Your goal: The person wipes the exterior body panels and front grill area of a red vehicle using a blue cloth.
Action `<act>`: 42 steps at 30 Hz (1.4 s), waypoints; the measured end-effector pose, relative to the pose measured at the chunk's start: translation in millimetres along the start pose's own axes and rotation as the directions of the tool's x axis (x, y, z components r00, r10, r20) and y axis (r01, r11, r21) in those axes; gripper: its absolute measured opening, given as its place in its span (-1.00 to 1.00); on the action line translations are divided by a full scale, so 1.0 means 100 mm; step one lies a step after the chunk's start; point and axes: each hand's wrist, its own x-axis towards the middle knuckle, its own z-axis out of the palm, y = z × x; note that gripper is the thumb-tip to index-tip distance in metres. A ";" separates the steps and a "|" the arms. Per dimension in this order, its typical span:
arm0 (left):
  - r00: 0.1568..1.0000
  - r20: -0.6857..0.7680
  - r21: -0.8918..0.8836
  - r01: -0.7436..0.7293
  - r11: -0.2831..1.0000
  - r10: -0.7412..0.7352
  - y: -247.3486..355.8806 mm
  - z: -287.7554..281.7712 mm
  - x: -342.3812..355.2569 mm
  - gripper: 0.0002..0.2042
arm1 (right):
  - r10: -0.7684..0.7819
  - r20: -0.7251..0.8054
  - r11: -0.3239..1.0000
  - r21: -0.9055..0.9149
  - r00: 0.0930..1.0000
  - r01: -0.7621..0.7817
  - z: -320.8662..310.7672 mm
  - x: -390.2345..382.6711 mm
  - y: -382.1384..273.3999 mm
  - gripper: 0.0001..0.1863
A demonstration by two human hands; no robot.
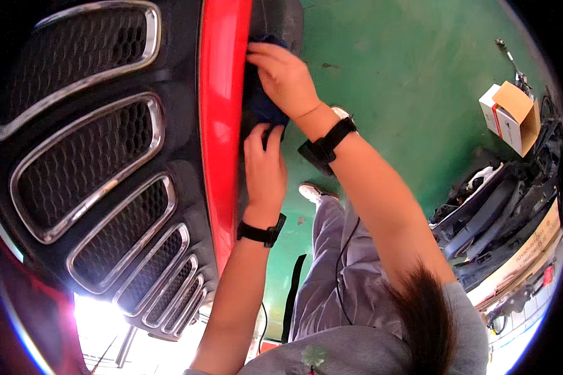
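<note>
Hands at the edge of a car's front, seen from above; clock directions are taken from the center of the view. The cloth (pixel 266 107), dark blue and partly hidden, lies at 12 o'clock, just beside the red panel (pixel 222 100). The right hand (pixel 288 81), above the cloth, has its fingers extended toward 10 o'clock, nearly together, the tips at the panel's edge. The left hand (pixel 266 172), near the center, points to 12 o'clock; two digits stand slightly apart at the cloth's lower end. Whether either hand is clamped on the cloth cannot be told. Each wrist bears a black strap. The grille (pixel 84 156), with chrome-rimmed openings, fills 8 to 11 o'clock. On the green floor (pixel 388 81), an open carton (pixel 507 122) stands between 2 and 3 o'clock; black parts (pixel 491 212) lie beyond 3 o'clock.
</note>
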 end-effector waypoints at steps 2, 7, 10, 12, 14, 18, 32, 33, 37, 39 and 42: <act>0.997 -0.037 -0.073 -0.067 0.995 0.065 0.06 -0.02 0.02 -0.58 | 0.005 -0.115 1.000 0.015 0.993 -0.003 -0.07 0.24 0.03 -0.80; 0.997 -0.045 -0.162 0.061 0.985 -0.069 0.14 -0.20 -0.13 -0.61 | -0.177 0.027 0.961 -0.210 0.984 0.179 0.04 0.24 0.05 -0.63; 0.982 0.015 -0.115 0.188 0.975 -0.188 0.08 -0.37 -0.45 -0.65 | -0.059 0.329 0.911 -0.368 0.943 0.186 0.09 -0.16 -0.18 -0.50; 0.966 0.036 -0.076 0.257 0.963 -0.255 0.05 -0.46 -0.66 -0.68 | -0.037 0.360 0.908 -0.378 0.932 0.182 0.04 -0.28 -0.28 -0.47; 0.954 0.096 -0.039 0.290 0.956 -0.286 -0.05 -0.51 -0.91 -0.68 | -0.021 0.388 0.902 -0.390 0.922 0.184 -0.03 -0.44 -0.42 -0.44; 0.947 0.168 0.021 0.274 0.961 -0.274 -0.30 -0.37 -1.50 -0.61 | 0.040 0.512 0.911 -0.372 0.858 0.180 0.02 -1.15 -0.66 -0.42; 0.939 0.170 0.276 0.247 0.929 -0.300 -0.69 -0.15 -2.21 -0.52 | -0.004 0.404 0.865 -0.458 0.915 0.206 0.12 -1.27 -0.77 -0.30; 0.954 0.124 0.263 0.233 0.936 -0.273 -0.70 -0.09 -2.17 -0.49 | 0.012 0.377 0.840 -0.507 0.926 0.196 0.19 -1.32 -0.82 -0.31; 0.963 0.082 0.152 0.242 0.958 -0.257 -0.68 0.03 -2.54 -0.45 | -0.098 0.527 0.890 -0.333 0.844 0.311 0.19 -1.71 -0.91 -0.42; 0.962 0.170 0.148 0.189 0.971 -0.213 -0.83 0.00 -2.95 -0.42 | -0.296 0.645 0.867 -0.128 0.705 0.482 0.11 -1.86 -0.88 -0.44; 0.910 0.324 0.059 0.251 0.966 -0.257 -0.90 -0.08 -3.32 -0.43 | -0.381 0.639 0.860 -0.021 0.668 0.510 -0.06 -1.85 -0.73 -0.38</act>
